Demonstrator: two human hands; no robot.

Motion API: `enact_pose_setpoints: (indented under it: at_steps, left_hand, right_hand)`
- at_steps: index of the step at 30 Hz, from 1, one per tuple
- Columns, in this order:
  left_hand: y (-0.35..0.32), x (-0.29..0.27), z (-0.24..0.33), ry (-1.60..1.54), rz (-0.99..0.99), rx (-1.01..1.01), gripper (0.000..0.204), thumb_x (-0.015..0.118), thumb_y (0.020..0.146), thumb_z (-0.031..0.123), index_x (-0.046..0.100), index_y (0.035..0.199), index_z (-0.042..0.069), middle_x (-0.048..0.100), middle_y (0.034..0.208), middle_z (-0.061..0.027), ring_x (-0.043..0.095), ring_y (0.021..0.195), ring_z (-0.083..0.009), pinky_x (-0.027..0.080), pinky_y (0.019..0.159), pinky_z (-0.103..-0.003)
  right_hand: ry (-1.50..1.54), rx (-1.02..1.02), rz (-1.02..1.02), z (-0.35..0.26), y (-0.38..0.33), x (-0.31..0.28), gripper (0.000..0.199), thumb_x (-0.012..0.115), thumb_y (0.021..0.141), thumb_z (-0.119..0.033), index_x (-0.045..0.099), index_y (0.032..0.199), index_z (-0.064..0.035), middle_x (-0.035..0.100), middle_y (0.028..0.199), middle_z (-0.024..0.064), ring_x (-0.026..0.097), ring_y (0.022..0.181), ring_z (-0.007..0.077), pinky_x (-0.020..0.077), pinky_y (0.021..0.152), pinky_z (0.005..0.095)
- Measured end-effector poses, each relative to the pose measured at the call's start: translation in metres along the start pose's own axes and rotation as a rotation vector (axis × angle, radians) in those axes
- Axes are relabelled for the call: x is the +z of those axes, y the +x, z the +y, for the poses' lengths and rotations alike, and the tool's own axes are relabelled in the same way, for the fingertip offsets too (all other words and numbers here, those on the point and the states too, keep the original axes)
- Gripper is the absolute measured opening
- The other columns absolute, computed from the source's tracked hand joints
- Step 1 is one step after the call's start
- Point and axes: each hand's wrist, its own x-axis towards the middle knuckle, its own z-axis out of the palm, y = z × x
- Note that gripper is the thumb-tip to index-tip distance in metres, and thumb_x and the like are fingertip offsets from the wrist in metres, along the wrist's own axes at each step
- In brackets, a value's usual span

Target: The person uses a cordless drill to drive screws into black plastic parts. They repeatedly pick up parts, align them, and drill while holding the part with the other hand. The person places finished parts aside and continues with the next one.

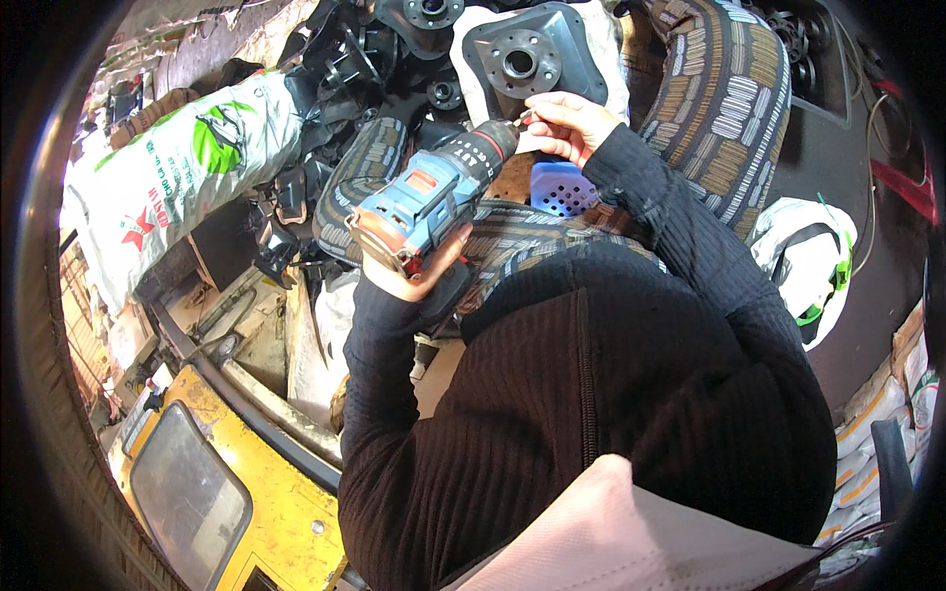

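My left hand is wrapped round the handle of a blue and black cordless drill, whose chuck points up and to the right. At the chuck's tip my right hand is closed in a pinch; the small thing between its fingers is too small to make out. Just beyond that hand lies a dark square plate-like part with a round holed hub, resting on a white sack. A perforated blue-violet plastic basket sits below my right fingers.
Similar black flanged parts pile up at the far left. Beside them lies a filled white and green sack. A brown-and-grey patterned cushion curves along the right. Yellow machinery stands at lower left; a white bag lies at right.
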Motion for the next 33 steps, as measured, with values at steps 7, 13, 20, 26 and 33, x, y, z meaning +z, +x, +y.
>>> enact_pose_setpoints:
  at_steps: [7,13,20,26,33]
  left_hand:
    - [0.006,-0.008,-0.002,0.027,-0.041,0.000,0.031,0.072,0.074,0.015,0.061,0.102,0.006,0.063,0.095,-0.0075,0.061,0.085,-0.0213,0.048,0.074,-0.035]
    - [0.019,-0.019,-0.003,0.183,-0.090,0.209,0.027,0.070,0.072,0.013,0.063,0.098,0.010,0.063,0.091,-0.0070,0.061,0.082,-0.0256,0.048,0.073,-0.037]
    - [0.034,-0.013,-0.010,0.316,-0.049,0.235,0.025,0.070,0.071,0.018,0.065,0.095,0.012,0.064,0.089,-0.0068,0.062,0.081,-0.0265,0.049,0.072,-0.037]
    - [0.051,-0.004,-0.023,0.212,0.029,0.097,0.026,0.069,0.072,0.019,0.065,0.096,0.009,0.064,0.089,-0.0081,0.062,0.081,-0.0272,0.048,0.072,-0.035]
    - [0.083,-0.009,-0.019,0.369,-0.310,-0.024,0.065,0.071,0.071,0.035,0.045,0.120,0.002,0.055,0.114,-0.0150,0.052,0.107,-0.0317,0.039,0.094,-0.038]
  right_hand:
    - [-0.102,0.054,-0.027,-0.008,0.001,0.000,0.026,0.058,0.088,-0.016,0.056,0.107,0.0006,0.063,0.096,0.0109,0.063,0.084,0.0145,0.0556,0.071,0.0249]
    - [-0.182,0.163,-0.059,-0.011,0.008,0.002,0.027,0.058,0.088,-0.018,0.056,0.107,0.0006,0.062,0.094,0.0097,0.062,0.079,0.0121,0.0556,0.068,0.0227]
    - [-0.083,0.209,0.042,0.003,0.009,-0.007,0.029,0.061,0.086,-0.028,0.060,0.105,-0.0070,0.057,0.075,-0.0002,0.054,0.059,0.0051,0.0546,0.054,0.0212]
    - [-0.221,0.027,0.510,0.013,0.021,-0.021,0.036,0.068,0.081,-0.034,0.059,0.099,-0.0035,0.048,0.061,-0.0043,0.041,0.043,0.0050,0.0361,0.037,0.0201]
    - [-0.240,-0.036,0.506,0.017,0.034,-0.021,0.041,0.067,0.081,-0.033,0.056,0.102,0.0002,0.052,0.063,-0.0006,0.042,0.040,0.0059,0.0354,0.036,0.0212]
